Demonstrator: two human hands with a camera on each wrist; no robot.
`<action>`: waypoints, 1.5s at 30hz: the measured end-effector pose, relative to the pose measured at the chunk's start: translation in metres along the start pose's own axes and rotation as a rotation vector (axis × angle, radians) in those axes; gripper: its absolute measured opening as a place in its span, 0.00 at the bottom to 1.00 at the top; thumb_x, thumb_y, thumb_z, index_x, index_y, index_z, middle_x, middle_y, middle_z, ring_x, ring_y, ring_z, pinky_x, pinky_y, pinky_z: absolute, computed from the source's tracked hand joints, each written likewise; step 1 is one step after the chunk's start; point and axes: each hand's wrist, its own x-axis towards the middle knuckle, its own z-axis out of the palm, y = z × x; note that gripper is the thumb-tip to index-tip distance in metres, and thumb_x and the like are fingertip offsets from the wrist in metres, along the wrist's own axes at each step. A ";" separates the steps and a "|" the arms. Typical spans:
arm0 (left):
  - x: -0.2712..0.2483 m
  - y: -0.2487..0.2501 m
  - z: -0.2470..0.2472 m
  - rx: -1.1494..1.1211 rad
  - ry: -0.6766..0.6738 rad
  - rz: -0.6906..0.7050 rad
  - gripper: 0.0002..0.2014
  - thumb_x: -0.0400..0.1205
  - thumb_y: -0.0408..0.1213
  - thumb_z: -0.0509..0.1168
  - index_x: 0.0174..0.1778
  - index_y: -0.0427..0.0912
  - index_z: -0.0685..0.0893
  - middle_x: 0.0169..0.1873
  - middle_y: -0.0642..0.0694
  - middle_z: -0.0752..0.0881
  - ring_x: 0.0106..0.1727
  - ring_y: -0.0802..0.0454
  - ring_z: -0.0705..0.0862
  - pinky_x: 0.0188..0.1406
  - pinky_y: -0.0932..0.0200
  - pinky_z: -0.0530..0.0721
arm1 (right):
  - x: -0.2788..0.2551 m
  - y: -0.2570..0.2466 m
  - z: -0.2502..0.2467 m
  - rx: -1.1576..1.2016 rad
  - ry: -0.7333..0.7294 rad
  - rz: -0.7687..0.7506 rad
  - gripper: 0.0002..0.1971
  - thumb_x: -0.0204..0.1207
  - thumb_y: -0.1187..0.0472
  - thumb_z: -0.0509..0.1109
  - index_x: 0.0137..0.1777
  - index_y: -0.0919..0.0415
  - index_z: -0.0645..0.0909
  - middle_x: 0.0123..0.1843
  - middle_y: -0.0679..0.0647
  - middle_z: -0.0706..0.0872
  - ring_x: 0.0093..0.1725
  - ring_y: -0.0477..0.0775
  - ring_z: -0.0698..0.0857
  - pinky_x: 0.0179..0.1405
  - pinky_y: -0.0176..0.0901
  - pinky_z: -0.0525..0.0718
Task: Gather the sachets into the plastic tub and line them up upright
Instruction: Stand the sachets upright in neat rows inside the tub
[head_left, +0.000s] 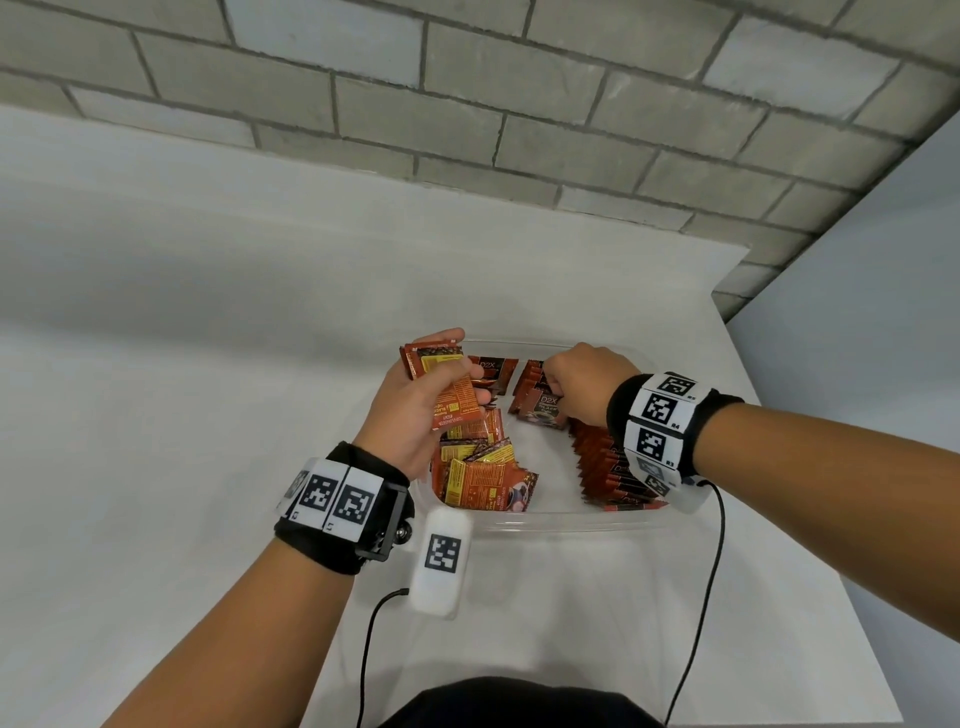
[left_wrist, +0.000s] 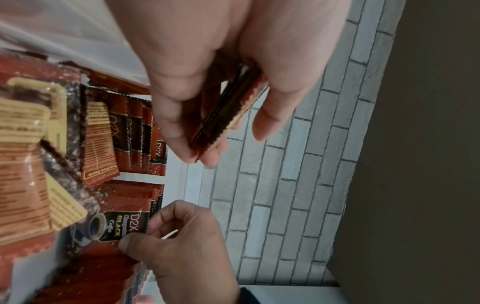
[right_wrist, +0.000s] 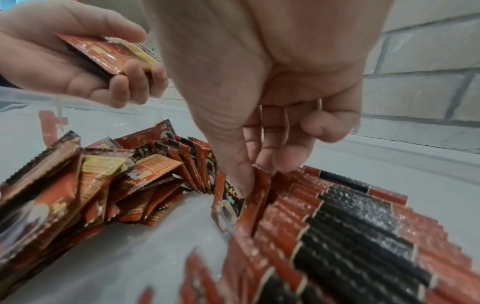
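Sachets (head_left: 449, 387) in both hands (head_left: 410, 410), over tub (head_left: 545, 522)

The sachet (left_wrist: 114, 228) front reads "D2X" and "BLACK Coffee" — wristband tags (head_left: 655, 410) read "R3", "R4".

Tub: a clear plastic tub (head_left: 545, 522) sits on a white table (head_left: 208, 364), near the table's right edge.
Left hand: the left hand (head_left: 410, 410) is raised over the tub's left side, gripping a small stack of red sachets (head_left: 447, 384) between thumb and fingers.
Right hand: the right hand (head_left: 582, 384) reaches down into the tub's far right part, its fingertips pinching one sachet marked D2X (head_left: 540, 408).
Upright row: a row of sachets (head_left: 608, 467) stands on edge along the tub's right side.
Loose pile: more sachets (head_left: 483, 467) lie jumbled on the left of the tub.
Wrists: both carry black bands with coded white tags.
Behind: a grey brick wall (head_left: 467, 104).
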 end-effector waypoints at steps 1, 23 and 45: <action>0.000 0.000 0.000 -0.002 -0.001 0.000 0.19 0.80 0.29 0.65 0.68 0.42 0.78 0.43 0.38 0.87 0.36 0.47 0.87 0.35 0.55 0.88 | 0.000 0.000 0.000 -0.006 0.001 -0.002 0.08 0.75 0.72 0.64 0.51 0.65 0.81 0.48 0.60 0.84 0.44 0.61 0.85 0.36 0.43 0.78; 0.003 -0.001 -0.003 -0.043 0.012 -0.026 0.14 0.85 0.32 0.59 0.66 0.41 0.79 0.44 0.37 0.86 0.36 0.44 0.88 0.37 0.53 0.89 | -0.005 0.004 -0.005 0.037 0.064 0.015 0.07 0.77 0.61 0.68 0.52 0.61 0.78 0.50 0.58 0.83 0.44 0.59 0.82 0.34 0.42 0.75; -0.006 -0.009 0.018 0.034 -0.094 -0.077 0.23 0.74 0.54 0.65 0.58 0.42 0.83 0.43 0.37 0.86 0.41 0.43 0.88 0.38 0.50 0.90 | -0.081 -0.013 -0.023 1.058 0.650 -0.127 0.06 0.73 0.63 0.76 0.39 0.54 0.81 0.39 0.44 0.83 0.38 0.41 0.79 0.41 0.28 0.76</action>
